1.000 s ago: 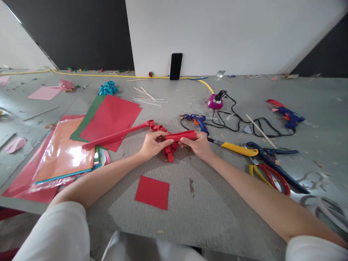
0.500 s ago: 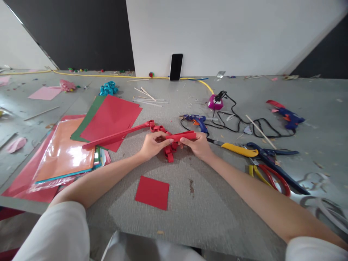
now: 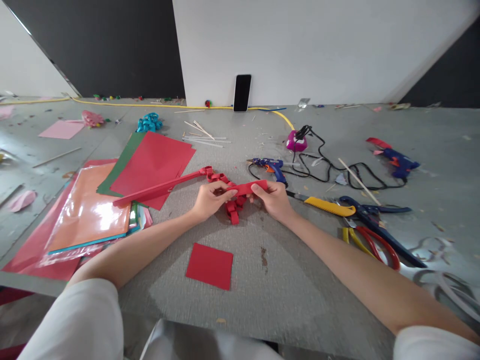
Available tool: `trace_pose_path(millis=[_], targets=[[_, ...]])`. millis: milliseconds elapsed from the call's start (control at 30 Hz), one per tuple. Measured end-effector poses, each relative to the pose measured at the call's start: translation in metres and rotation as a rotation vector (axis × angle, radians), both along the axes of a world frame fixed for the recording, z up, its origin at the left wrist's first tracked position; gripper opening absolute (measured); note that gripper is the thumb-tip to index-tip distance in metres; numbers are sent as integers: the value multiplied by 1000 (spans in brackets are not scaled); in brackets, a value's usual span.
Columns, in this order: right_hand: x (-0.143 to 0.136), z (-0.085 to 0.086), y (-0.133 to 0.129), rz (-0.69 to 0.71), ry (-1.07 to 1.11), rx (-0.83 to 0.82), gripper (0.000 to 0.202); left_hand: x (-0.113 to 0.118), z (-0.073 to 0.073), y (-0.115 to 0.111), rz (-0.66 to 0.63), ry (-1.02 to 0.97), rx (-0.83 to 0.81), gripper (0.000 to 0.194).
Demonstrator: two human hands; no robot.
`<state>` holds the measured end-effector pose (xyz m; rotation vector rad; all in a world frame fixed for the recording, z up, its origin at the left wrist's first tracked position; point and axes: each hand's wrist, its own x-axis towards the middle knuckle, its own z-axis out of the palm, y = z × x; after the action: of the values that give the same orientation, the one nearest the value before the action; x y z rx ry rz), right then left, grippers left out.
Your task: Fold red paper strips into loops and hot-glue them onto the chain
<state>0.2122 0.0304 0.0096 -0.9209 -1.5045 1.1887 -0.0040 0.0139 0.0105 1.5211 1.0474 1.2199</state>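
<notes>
Red strip (image 3: 243, 188), hands (image 3: 208, 201) (image 3: 276, 201) inside table edge (image 3: 37, 286)

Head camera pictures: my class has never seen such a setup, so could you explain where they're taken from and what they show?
There's no machine here: a person works with a bare left hand and right hand. One camera, worn on the head, looks forward and down. Both hands hold a red paper strip above the grey table. Nearer the body lies a red paper square. Red sheets lie to the left, two blue glue guns to the right. A phone stands at the back.
</notes>
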Motion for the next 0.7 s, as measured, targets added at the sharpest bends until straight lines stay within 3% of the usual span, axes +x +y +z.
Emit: trace_pose_path(millis=[700], targets=[[2, -6, 1, -26, -50, 22, 31, -1, -1, 1, 19, -1, -27, 38]])
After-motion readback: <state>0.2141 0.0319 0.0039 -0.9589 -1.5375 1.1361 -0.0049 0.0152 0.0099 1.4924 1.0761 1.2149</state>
